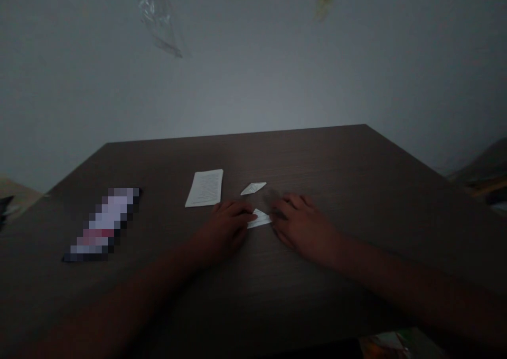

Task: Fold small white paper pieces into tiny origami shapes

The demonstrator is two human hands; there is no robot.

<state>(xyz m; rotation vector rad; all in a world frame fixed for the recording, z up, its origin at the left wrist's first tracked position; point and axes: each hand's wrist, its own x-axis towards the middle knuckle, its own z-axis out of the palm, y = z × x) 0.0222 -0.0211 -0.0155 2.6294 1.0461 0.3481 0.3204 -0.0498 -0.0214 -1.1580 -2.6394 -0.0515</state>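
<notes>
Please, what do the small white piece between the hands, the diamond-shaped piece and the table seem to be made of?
Small white piece: likely matte paper; it looks thin and straight-edged. Diamond-shaped piece: likely matte paper, with faint dark lines. Table: wood or wood-look laminate, dull brown with fine grain; unclear which.

"How's the light?"
"Dim; the smooth pale-grey wall (269, 79) is brightest at upper centre."
"Any glare?"
"Faint glints on crumpled clear plastic (152, 11), upper left."
"Sharpness?"
"Soft; the bare right hand (304, 227) blurs at the fingertips, and pixelation masks a dark-edged oblong (106, 223) at left."
</notes>
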